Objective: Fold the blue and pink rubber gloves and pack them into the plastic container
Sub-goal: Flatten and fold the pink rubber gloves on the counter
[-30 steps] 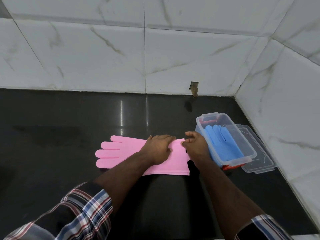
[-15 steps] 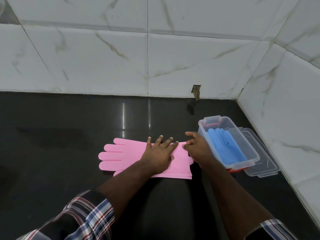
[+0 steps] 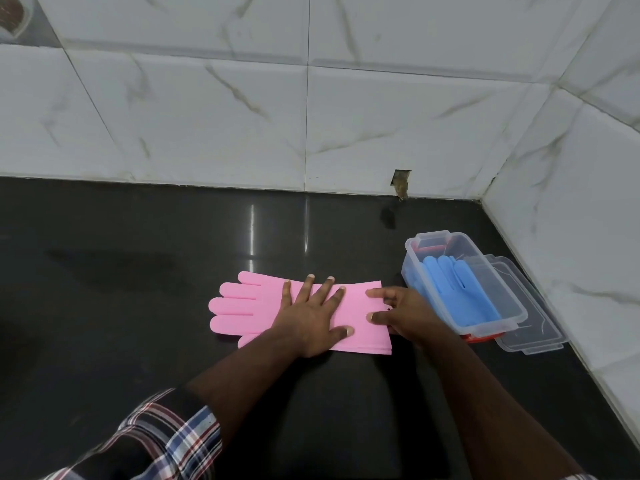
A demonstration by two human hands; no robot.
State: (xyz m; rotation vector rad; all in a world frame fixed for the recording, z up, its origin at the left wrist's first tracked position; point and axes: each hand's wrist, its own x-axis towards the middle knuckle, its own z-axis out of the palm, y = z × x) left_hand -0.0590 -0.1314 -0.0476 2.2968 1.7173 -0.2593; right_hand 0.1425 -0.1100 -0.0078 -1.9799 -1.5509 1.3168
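My left hand [image 3: 308, 318] lies spread flat on the pink glove [image 3: 249, 306] on the bench [image 3: 138, 271]; my right hand [image 3: 403, 311] pinches its cuff. Blue glove [image 3: 460, 289] sits in the plastic container [image 3: 512, 322]. Springy rubber may unfold if released.

head camera, looking forward-down, close over dark counter [image 3: 138, 306]

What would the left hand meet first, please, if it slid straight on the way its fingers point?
Probably nothing soon: the left hand points across the pink glove toward bare counter, then the tiled wall.
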